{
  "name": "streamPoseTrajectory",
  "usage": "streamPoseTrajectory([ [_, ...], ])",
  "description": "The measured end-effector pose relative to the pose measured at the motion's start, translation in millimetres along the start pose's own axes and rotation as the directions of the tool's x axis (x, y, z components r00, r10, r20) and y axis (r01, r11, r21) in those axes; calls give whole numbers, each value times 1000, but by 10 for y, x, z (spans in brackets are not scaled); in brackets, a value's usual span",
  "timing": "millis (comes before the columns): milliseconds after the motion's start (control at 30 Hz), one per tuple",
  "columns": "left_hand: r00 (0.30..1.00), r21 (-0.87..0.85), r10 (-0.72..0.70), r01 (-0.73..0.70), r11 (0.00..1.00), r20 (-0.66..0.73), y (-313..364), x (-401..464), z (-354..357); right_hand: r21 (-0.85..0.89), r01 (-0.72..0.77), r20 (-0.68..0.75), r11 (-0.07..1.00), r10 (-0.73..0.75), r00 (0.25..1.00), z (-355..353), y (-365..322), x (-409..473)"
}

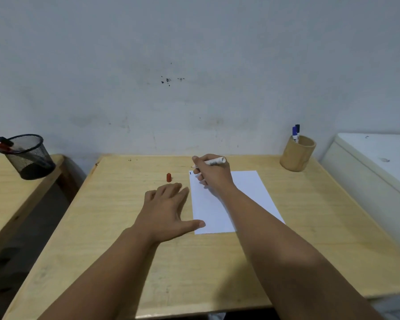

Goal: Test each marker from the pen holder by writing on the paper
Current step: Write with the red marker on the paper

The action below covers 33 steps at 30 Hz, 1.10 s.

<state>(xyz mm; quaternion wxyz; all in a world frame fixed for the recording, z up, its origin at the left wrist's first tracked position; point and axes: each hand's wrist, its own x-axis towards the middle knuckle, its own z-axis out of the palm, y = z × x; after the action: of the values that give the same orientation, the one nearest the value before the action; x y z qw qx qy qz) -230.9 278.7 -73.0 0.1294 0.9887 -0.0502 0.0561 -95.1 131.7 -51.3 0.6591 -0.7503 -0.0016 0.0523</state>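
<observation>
Right hand [211, 174] grips a white marker [214, 161], tip down at the top left corner of the paper [247, 192]. Left hand [169, 209] lies flat on the table [217, 262], thumb touching the paper's edge. Red cap [168, 177] stands just beyond the left fingers. Wooden pen holder [297, 154] sits well right of the right hand, mesh cup [30, 157] far left.

A pale grey-white wall [194, 65] fills the upper half, scuffed and speckled with small dark marks near its middle. Against it stands a light wooden table [125, 227]. A second wooden table [14, 188] sits just beside its left edge, a dark floor [42, 218] showing between them. A white cabinet [374, 158] stands at the right edge.
</observation>
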Motion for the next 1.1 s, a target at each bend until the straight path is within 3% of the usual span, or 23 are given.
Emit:
streamPoseTrajectory([
  [167, 999, 54, 14, -16, 998, 41, -10, -7, 27, -117, 89, -32, 989, -93, 995, 75, 128, 98],
  [467, 983, 53, -16, 7, 999, 182, -24, 23, 23, 24, 32, -82, 999, -30, 996, 53, 276, 187],
  [1100, 986, 75, -23, 11, 997, 166, -14, 25, 42, -126, 91, -46, 988, -98, 994, 66, 300, 167],
])
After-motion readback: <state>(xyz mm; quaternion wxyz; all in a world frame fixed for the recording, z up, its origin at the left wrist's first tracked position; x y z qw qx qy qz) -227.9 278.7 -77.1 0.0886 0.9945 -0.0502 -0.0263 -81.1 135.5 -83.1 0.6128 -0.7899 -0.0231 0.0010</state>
